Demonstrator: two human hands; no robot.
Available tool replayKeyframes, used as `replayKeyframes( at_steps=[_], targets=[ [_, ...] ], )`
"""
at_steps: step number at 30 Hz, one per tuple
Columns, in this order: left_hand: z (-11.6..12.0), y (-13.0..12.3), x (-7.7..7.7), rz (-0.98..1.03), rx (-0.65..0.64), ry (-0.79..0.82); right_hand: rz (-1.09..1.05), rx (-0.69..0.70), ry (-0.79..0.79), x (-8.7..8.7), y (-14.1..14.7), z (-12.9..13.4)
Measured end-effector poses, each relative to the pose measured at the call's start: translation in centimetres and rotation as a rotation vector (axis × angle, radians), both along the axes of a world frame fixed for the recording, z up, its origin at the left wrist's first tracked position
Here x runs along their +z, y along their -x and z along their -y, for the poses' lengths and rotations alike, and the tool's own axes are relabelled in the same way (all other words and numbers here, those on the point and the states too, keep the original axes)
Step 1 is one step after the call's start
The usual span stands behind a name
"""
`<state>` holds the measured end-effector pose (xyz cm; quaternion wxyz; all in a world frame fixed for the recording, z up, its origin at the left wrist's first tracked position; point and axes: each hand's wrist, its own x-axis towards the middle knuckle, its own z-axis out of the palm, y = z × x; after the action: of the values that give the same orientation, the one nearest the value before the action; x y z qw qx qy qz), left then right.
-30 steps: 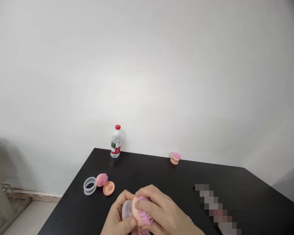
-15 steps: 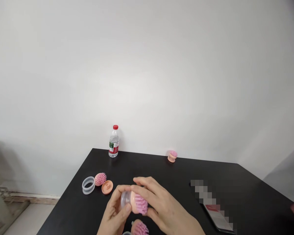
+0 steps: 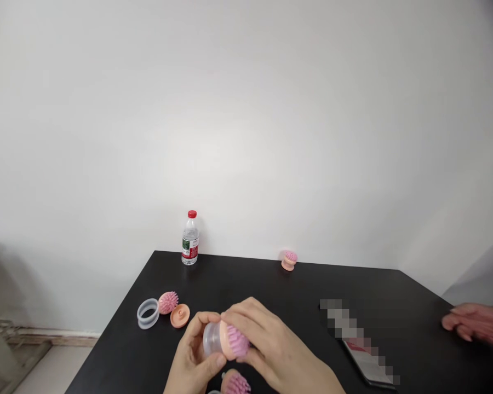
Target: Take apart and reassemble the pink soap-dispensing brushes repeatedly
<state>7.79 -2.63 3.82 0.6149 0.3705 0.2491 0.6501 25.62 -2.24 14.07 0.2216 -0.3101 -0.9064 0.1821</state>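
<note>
1. A co-worker's hand [image 3: 472,323] now reaches in over the right side of the black surface [image 3: 230,279]; half a second ago only a blurred patch showed there. It touches none of the brush parts, so the handling in the middle seems undisturbed.
2. The left hand [image 3: 195,355] pinches the translucent cup [image 3: 212,339] between thumb and fingers. The right hand [image 3: 279,350] curls over the pink bristled head [image 3: 237,342] and its peach collar.
3. Cup and collar meet with no gap that I can see, which suggests they are being handled as one piece; whether they are locked, I cannot tell.
4. Against the earliest frame, the right fingers cover fewer bristles, and the loose bristled head [image 3: 236,383] below the hands is easier to see.
5. Lying together at the left, as before, are a translucent ring [image 3: 148,325], a small bristled head [image 3: 168,302] and a peach disc [image 3: 180,315].
6. The water bottle [image 3: 189,246] and an assembled brush [image 3: 288,261] stand by the wall, also as before.
</note>
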Motion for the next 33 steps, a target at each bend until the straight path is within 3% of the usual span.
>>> replayKeyframes(
  at_steps=[4,10,14,16,20,23,26,28,33],
  targets=[
    [-0.2,0.0,-0.3,-0.033,0.031,-0.024,-0.017,-0.133,0.133,-0.7,-0.3,-0.4],
    [-0.1,-0.1,-0.2,-0.078,0.111,-0.01,-0.042,-0.057,0.125,-0.2,-0.2,-0.2],
    [0.3,-0.2,-0.3,-0.147,0.161,0.003,-0.075,-0.088,0.109,-0.1,0.3,0.0],
    [0.4,-0.2,-0.4,-0.262,0.217,-0.054,-0.059,-0.112,0.107,-0.3,0.6,0.2],
    [0.1,0.5,-0.3,-0.682,0.289,-0.259,0.003,-0.148,0.087,-1.0,0.9,0.3],
    [-0.4,1.3,-0.3,-0.856,0.294,-0.262,-0.023,-0.188,0.089,-1.5,0.5,-0.3],
    [-0.9,2.0,-0.4,-0.769,0.337,-0.136,-0.05,-0.296,0.05,-2.2,-0.3,-1.5],
    [-1.0,2.3,-0.4,-0.652,0.329,-0.082,0.092,-0.337,0.005,-2.9,-0.5,-2.2],
    [-1.2,2.3,-0.5,-0.504,0.308,0.022,0.473,-0.198,0.02,-5.4,0.8,-3.1]
  ],
)
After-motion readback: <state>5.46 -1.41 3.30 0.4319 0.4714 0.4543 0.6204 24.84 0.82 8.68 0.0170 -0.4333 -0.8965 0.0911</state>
